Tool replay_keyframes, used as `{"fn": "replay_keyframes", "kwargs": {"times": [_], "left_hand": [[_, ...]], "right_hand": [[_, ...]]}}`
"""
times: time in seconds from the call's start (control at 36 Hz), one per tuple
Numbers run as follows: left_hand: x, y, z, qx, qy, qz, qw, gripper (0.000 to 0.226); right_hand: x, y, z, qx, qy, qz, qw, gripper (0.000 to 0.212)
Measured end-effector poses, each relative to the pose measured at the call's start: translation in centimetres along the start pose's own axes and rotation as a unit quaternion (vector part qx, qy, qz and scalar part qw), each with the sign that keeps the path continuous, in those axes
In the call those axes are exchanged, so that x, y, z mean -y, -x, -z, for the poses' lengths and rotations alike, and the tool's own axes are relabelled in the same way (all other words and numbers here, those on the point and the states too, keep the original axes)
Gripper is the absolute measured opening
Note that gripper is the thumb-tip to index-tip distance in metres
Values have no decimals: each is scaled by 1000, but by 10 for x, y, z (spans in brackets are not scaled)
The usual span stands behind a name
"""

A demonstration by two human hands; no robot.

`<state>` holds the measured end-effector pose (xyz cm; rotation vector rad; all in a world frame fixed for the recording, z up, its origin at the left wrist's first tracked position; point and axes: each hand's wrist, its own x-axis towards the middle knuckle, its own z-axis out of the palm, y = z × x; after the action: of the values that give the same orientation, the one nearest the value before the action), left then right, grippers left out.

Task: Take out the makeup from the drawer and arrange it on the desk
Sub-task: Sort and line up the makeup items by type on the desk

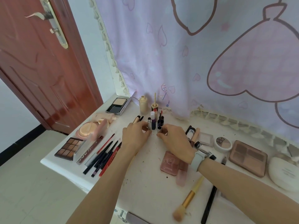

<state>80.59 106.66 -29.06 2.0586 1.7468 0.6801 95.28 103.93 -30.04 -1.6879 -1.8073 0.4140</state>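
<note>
Silver tube (149,125) pinched upright by left hand (135,136); second tube (159,129) half hidden in right hand (175,139) grip, on white counter (145,183).

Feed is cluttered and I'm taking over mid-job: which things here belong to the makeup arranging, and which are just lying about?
Part of the job:
- left hand gripping a silver tube
- right hand pinching a second silver tube
- upright bottle cluster
- pencil row
- nine-pan eyeshadow palette
- white desk

Just lying about:
- red door
- heart-print curtain
</note>
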Motion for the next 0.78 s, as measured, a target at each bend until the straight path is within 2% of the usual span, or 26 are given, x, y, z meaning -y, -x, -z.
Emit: {"fn": "replay_keyframes", "kwargs": {"times": [0.08, 0.17, 0.25, 0.36, 0.42, 0.53, 0.61, 0.67, 0.72, 0.78], "left_hand": [[-1, 5, 2, -5, -4, -2, 1000, 20], [0, 15, 5, -29, -27, -15, 999, 32], [2, 33, 10, -73, -20, -36, 997, 35], [2, 55, 13, -79, 22, -42, 996, 30], [-2, 65, 13, -77, 59, -39, 994, 26], [-10, 84, 13, -79, 127, -42, 988, 21], [-12, 95, 13, -60, 194, -25, 979, 19], [-12, 102, 13, -38, 257, 10, 966, 16], [-12, 109, 14, 1, 347, 68, 935, 16], [-11, 115, 14, 84, 429, 114, 892, 22]], "right_hand": [[0, 3, 5, 0, 15, 4, 1000, 27], [-5, 13, 15, -13, 77, 15, 997, 35], [-11, 27, 27, 49, 129, 45, 989, 40], [-13, 54, 35, 143, 219, 129, 956, 66], [-11, 62, 35, 157, 264, 155, 939, 72], [-4, 66, 35, 170, 281, 170, 929, 69], [3, 66, 37, 170, 262, 167, 935, 72], [10, 66, 43, 168, 193, 151, 955, 75], [16, 69, 51, 162, 66, 139, 975, 76], [23, 74, 58, 157, -47, 126, 978, 75]]}}
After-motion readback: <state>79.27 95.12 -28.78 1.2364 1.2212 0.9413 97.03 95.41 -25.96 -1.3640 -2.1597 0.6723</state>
